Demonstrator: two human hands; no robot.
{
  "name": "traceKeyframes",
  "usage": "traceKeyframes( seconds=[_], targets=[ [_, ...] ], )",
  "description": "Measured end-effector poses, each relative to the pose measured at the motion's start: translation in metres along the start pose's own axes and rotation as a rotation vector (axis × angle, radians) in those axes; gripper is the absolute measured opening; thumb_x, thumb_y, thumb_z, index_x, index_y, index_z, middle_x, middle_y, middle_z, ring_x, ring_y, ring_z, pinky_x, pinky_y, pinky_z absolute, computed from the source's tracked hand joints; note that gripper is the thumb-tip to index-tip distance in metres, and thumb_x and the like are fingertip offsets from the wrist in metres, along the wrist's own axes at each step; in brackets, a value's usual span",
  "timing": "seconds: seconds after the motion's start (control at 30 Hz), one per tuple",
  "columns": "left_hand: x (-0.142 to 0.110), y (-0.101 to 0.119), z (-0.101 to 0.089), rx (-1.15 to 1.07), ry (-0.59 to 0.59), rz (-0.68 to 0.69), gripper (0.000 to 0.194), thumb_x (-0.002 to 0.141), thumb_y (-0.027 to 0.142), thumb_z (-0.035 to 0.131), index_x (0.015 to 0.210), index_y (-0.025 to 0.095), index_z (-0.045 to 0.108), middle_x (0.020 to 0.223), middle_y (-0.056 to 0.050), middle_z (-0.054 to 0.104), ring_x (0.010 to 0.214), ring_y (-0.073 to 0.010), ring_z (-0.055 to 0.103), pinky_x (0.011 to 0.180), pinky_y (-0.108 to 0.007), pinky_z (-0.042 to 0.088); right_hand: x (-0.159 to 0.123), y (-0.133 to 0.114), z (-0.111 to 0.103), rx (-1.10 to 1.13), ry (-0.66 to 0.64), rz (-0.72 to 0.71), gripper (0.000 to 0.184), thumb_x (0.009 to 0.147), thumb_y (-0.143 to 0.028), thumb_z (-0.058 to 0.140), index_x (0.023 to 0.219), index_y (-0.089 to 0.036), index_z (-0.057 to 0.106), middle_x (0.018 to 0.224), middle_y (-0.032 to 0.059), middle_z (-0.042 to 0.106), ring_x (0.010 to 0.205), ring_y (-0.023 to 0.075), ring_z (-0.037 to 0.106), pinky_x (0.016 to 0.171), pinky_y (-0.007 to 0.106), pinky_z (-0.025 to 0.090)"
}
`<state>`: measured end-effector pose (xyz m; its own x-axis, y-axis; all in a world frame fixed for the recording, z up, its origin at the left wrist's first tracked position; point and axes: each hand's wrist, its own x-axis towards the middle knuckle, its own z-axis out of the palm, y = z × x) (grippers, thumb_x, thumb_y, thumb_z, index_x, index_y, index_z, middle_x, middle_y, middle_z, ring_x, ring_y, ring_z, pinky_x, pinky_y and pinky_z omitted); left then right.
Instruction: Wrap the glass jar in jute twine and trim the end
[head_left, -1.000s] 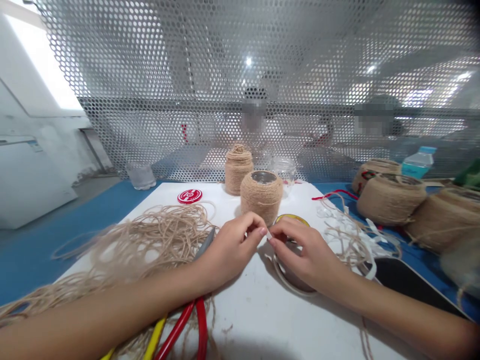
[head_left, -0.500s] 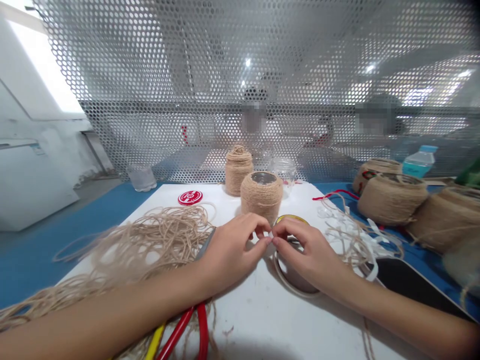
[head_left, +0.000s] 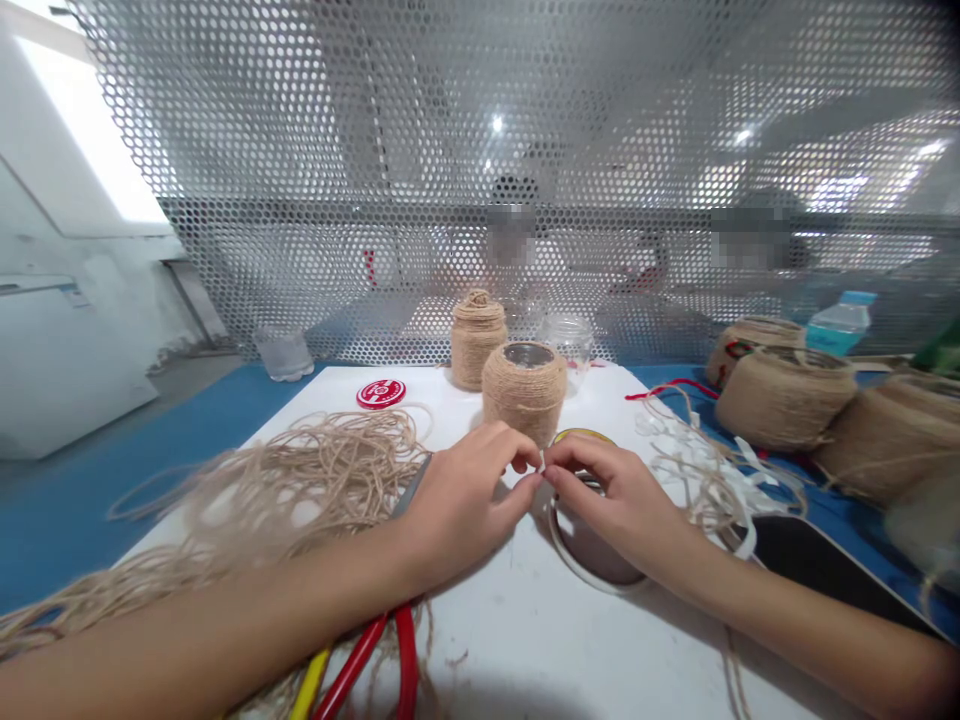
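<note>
My left hand [head_left: 472, 500] and my right hand [head_left: 619, 500] meet at the fingertips over the white board [head_left: 495, 640]. Each pinches thumb against forefinger; a tiny pale bit shows between them, too small to name. Beneath my right hand lies a roll of tape [head_left: 559, 540], partly covered by the palm. Just beyond the fingers stands a twine-wrapped jar [head_left: 525, 395] with an open top. A second twine-wrapped jar [head_left: 478, 345], topped with coiled twine, is behind it. Loose jute twine [head_left: 330, 470] is heaped beside my left hand, and red-handled scissors [head_left: 405, 660] lie under that forearm.
A red lid [head_left: 381, 394] lies at the back left, near a clear plastic cup [head_left: 283, 353]. Several wrapped jars [head_left: 784, 400] and a bottle of blue liquid [head_left: 838, 325] stand right. White scraps [head_left: 739, 490] and a black phone-like slab [head_left: 832, 570] lie nearer. A perforated metal screen [head_left: 420, 150] closes the back.
My hands stay nearly in place, with the pinched fingertips shifting only slightly. Nothing else on the board has moved.
</note>
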<state>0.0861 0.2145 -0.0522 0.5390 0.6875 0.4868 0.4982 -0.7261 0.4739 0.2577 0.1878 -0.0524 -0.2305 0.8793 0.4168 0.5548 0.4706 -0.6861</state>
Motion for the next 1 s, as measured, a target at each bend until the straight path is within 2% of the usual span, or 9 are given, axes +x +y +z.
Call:
traceKeyframes(
  seconds=[0.27, 0.53, 1.0],
  targets=[
    [0.0010, 0.0010, -0.0003, -0.051, -0.019, 0.006, 0.004, 0.082, 0.020, 0.050, 0.080, 0.018, 0.053, 0.081, 0.002, 0.056, 0.079, -0.0115, 0.051, 0.070, -0.024, 0.036, -0.0018, 0.0002, 0.0011, -0.036, 0.003, -0.025, 0.012, 0.079, -0.012, 0.050, 0.069, -0.019, 0.052, 0.067, -0.0030, 0.053, 0.065, 0.0110, 0.049, 0.062, 0.023, 0.037],
    [0.0025, 0.0014, 0.0004, -0.192, -0.090, -0.027, 0.006, 0.082, 0.018, 0.049, 0.080, 0.017, 0.055, 0.079, 0.001, 0.057, 0.074, -0.0102, 0.051, 0.068, -0.022, 0.038, -0.0031, 0.0003, 0.0017, -0.098, -0.015, -0.049, 0.011, 0.077, -0.012, 0.050, 0.068, -0.018, 0.052, 0.065, -0.0028, 0.050, 0.064, 0.0113, 0.047, 0.059, 0.024, 0.035],
    [0.0019, 0.0018, 0.0008, -0.222, -0.135, -0.037, 0.010, 0.083, 0.021, 0.049, 0.079, 0.017, 0.058, 0.079, 0.000, 0.061, 0.075, -0.0116, 0.054, 0.070, -0.023, 0.039, -0.0046, -0.0057, 0.0049, -0.134, -0.019, 0.013, 0.016, 0.073, -0.010, 0.047, 0.062, -0.019, 0.041, 0.060, -0.0038, 0.044, 0.058, 0.0108, 0.042, 0.054, 0.024, 0.032]
  ],
)
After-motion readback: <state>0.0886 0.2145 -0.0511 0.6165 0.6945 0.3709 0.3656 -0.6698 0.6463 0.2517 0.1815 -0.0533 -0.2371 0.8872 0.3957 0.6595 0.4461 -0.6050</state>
